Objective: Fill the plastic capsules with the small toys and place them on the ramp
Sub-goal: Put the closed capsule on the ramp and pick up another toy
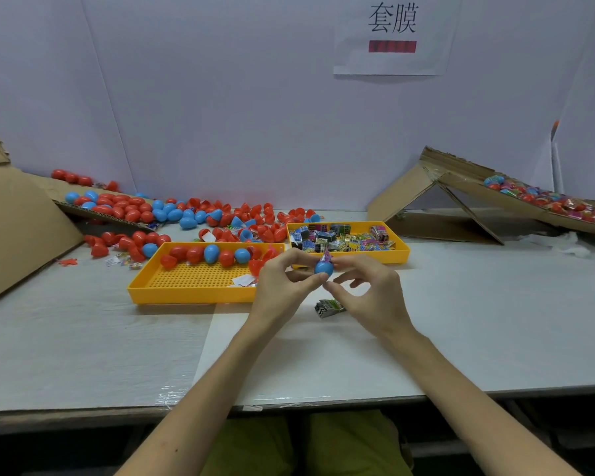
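trouble would most likely come from the packet (326, 258), which stands proud of the blue half (323, 268) instead of sitting down inside it. if we press a second half on while the wrapper pokes out, we judge it could catch in the seam, so the shell would not snap shut or would pop open on the ramp (461, 190). the half is small and smooth and held only at the fingertips, so a hard push could also squirt it onto the table (461, 321). our left hand (282, 285) comes in from the left, thumb and forefinger pinching the blue half by its side, the other fingers curled behind. our right hand (370, 292) meets it from the right, forefinger on the packet and thumb under the shell, squeezing the two together, the remaining fingers loosely bent. both forearms angle inward so the hands meet just in front of the capsule tray (200, 293) and the toy tray (403, 251). the capsule is in the air between our fingertips, well apart from the ramp at far right. a spare packet (328, 308) lies on the table beneath our right hand. whether the red half (256, 266) by the left hand is held, we cannot tell.
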